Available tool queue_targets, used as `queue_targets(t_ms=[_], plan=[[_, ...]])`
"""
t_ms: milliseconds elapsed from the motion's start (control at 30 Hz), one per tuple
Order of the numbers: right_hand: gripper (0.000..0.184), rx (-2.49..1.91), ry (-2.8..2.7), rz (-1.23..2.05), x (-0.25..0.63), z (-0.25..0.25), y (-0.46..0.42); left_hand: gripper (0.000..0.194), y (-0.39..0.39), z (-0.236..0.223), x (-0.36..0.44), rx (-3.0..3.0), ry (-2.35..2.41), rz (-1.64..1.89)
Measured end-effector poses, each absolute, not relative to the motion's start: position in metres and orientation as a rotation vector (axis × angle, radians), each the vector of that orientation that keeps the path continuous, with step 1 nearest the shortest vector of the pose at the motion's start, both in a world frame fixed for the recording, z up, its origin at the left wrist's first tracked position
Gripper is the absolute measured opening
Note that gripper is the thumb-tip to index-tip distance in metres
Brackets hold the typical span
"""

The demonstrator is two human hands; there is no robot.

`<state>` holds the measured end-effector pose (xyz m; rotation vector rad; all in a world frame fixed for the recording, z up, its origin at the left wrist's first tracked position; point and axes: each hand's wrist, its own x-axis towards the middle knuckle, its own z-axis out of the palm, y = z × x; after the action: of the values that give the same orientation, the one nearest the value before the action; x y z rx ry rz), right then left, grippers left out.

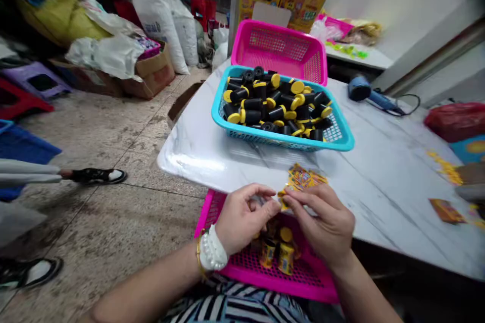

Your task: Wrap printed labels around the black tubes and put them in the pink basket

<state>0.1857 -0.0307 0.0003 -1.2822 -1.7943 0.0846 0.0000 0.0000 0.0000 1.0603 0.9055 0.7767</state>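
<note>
My left hand (244, 218), with a white bracelet at the wrist, is closed with curled fingers over the lap basket. What it holds is hidden by the fingers. My right hand (324, 219) meets it fingertip to fingertip, pinching a small yellow piece (282, 200) whose kind I cannot make out. Just beyond the fingertips, a loose pile of printed orange labels (303, 176) lies at the table edge. Below the hands, a pink basket (276, 285) holds several small canisters with yellow caps and printed yellow wraps, including one upright canister (286, 257).
A blue basket (284, 144) full of black canisters with yellow caps stands on the marble-patterned table (379, 176), before another pink basket (278, 43). A blue heat gun (359, 88) lies right. Sacks (159, 25) and boxes fill the left floor; a person's foot (100, 175) shows there.
</note>
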Motion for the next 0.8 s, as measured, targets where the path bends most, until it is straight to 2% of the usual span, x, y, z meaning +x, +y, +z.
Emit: queue_targets(t_ms=[67, 167, 300, 367, 467, 633, 800], plan=[[0.032, -1.357, -1.684, 0.224, 0.184, 0.004, -0.034, 0.034, 0.007, -0.002, -0.002, 1.023, 0.881, 0.732], [0.038, -1.482, -1.366, 0.536, 0.181, 0.008, -0.042, 0.035, 0.011, -0.005, -0.004, 0.871, 0.884, 0.735], [0.031, -1.52, -0.984, 0.972, 0.165, 0.004, -0.057, 0.038, 0.007, -0.008, -0.001, 0.674, 0.921, 0.801], [0.031, -1.491, -0.925, 1.083, 0.153, -0.001, -0.06, 0.04, 0.002, -0.008, 0.001, 0.668, 0.904, 0.776], [0.034, -1.483, -0.816, 1.018, 0.142, -0.008, -0.055, 0.041, -0.004, -0.008, 0.003, 0.728, 0.882, 0.749], [0.03, -1.563, -0.865, 0.801, 0.144, -0.014, -0.046, 0.039, -0.011, -0.004, 0.001, 0.847, 0.94, 0.902], [0.025, -1.47, -1.071, 0.754, 0.142, -0.013, -0.049, 0.033, -0.011, -0.004, 0.001, 0.8, 0.862, 0.706]])
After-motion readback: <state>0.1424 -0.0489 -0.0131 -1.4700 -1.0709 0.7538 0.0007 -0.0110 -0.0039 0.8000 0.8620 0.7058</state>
